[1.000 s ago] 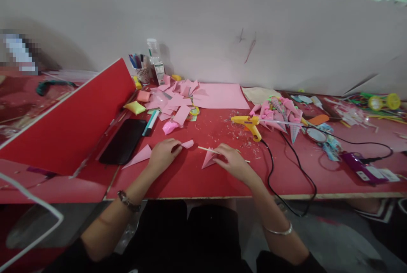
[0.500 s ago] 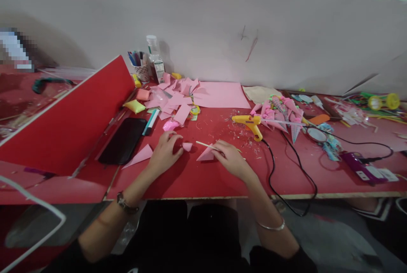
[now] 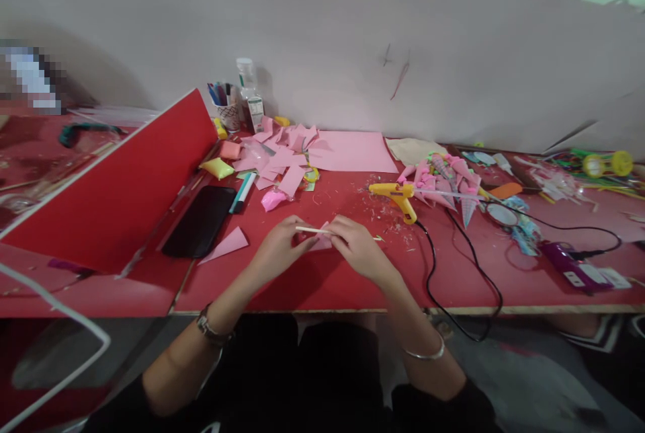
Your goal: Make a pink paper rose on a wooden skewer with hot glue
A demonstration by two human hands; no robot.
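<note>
A thin pale stick [image 3: 311, 230] lies crosswise between my two hands. My right hand [image 3: 357, 246] pinches its right end between thumb and fingers. At the other end, my left hand [image 3: 278, 249] has thumb and fingers closed round the stick's tip. Just behind and under the fingertips shows a piece of pink paper [image 3: 318, 242], partly covered by the hands; whether a finger touches it I cannot tell. Left of my left hand, a pink paper triangle [image 3: 230, 245] rests on the red table [image 3: 302, 288].
A yellow glue gun [image 3: 396, 196] with a black cord lies to the right, near a heap of pink paper cones [image 3: 443, 181]. A black phone [image 3: 201, 221], a leaning red board [image 3: 125, 177] and pink paper scraps [image 3: 275, 157] are to the left and back.
My left hand has moved right to the stick, and my right hand has shifted slightly left and up with it. The small pink piece near my left fingers no longer shows separately.
</note>
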